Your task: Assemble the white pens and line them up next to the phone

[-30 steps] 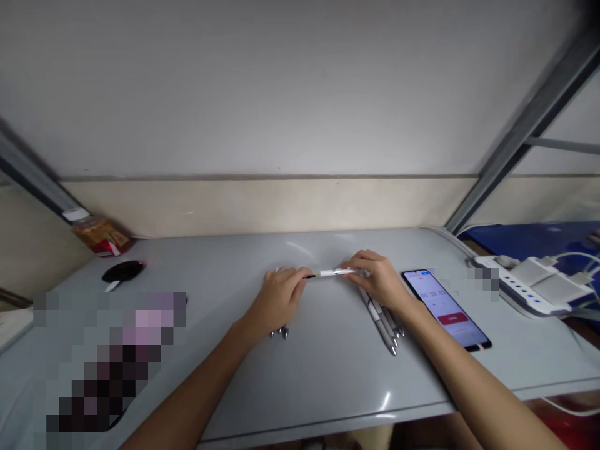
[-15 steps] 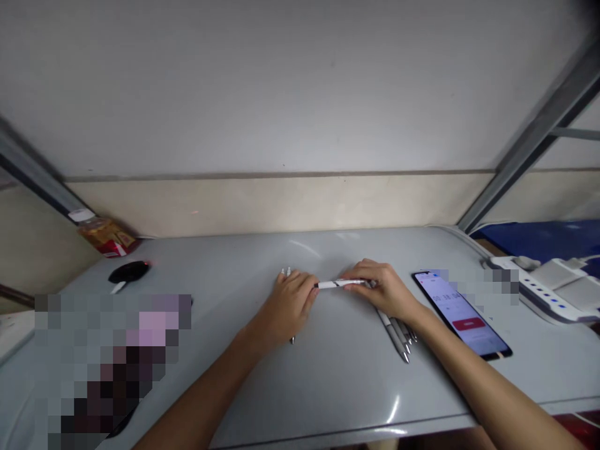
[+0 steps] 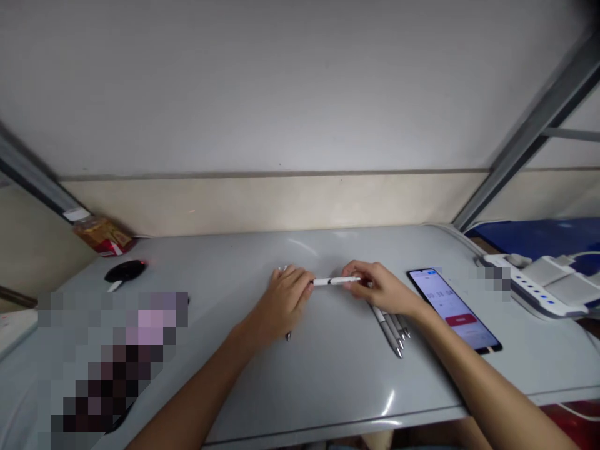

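The white pen (image 3: 335, 281) is held level just above the table (image 3: 328, 375), the left hand (image 3: 284, 303) pinching 1 end and the right hand (image 3: 382, 289) gripping the other. The phone (image 3: 452, 309) screen is lit, its writing unreadable. Spare pens (image 3: 391, 328) lie under the right wrist. The red packet (image 3: 103, 236) label is illegible.

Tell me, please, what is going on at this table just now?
A person holds a white pen level over the grey table, the left hand gripping one end and the right hand the other. Several more pens lie beneath the right hand, and at least one under the left. A phone with a lit screen lies to the right.
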The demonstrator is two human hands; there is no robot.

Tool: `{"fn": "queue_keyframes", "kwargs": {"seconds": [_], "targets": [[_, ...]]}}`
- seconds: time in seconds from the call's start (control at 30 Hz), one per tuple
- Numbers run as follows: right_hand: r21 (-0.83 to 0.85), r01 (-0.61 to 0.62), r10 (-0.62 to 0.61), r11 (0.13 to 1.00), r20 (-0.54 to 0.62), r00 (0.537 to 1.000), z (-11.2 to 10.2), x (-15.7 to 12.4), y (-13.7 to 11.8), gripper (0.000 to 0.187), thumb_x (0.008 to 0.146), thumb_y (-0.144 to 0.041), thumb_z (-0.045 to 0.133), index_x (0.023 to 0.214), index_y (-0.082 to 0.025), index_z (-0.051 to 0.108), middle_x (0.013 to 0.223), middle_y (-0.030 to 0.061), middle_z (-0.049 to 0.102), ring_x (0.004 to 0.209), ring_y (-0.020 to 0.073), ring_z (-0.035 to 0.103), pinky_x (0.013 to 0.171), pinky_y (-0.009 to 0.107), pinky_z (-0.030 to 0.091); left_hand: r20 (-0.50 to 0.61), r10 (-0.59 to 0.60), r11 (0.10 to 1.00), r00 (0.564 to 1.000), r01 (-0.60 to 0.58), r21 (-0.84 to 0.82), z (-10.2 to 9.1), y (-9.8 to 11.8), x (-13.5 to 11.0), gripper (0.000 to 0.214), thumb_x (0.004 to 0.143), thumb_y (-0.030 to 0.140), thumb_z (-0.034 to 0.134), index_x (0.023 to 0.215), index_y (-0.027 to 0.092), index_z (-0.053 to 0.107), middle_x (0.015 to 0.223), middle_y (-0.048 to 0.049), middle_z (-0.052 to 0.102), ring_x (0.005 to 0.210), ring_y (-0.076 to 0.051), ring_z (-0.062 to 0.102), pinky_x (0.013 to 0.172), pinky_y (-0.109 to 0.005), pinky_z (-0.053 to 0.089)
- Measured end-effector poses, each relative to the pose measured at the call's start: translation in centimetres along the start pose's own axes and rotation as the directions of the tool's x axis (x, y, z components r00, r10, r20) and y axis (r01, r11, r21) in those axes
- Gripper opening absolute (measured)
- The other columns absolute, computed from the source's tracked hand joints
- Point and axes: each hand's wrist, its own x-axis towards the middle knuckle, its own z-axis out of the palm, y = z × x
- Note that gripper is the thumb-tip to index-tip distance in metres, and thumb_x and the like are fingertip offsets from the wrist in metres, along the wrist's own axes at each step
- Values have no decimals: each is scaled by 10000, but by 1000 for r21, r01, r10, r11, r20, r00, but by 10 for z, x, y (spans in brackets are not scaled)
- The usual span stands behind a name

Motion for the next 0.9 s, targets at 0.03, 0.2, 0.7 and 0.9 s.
{"fn": "queue_keyframes", "kwargs": {"seconds": [0.03,0.2,0.7,0.9], "targets": [[-13,-9,9,1000,3,1000,0,0,0,263,926,-369,475,823,-166,606,587,-33,485,542,98,422,533,227,326,7,-1,1000,1000,1,-3,0,0,0,275,995,268,270,969,211,537,915,-29,594,897,-198,477,801,-361,310],[-18,48,-49,999,-61,997,1,1,-4,265,854,-366,599,1048,-186,592,687,-30,536,589,103,448,539,218,339,0,-7,1000,1000,7,-17,0,-2,0,260,993,256,274,966,212,529,911,-23,584,881,-189,468,798,-358,311],[-64,23,-26,998,-37,999,1,0,-7,275,896,-429,529,935,-169,613,618,-35,519,550,98,445,535,220,333,9,30,999,1000,-30,-37,-1,-4,1,260,992,286,281,982,218,531,905,-29,580,878,-198,465,800,-365,323],[-104,-17,16,994,-8,1000,1,0,-7,385,965,-420,385,832,-160,636,561,-23,521,519,98,443,549,229,343,1,30,998,1000,-30,-56,-1,-5,1,259,992,284,282,948,216,527,879,-21,578,851,-191,466,801,-358,327]]}}
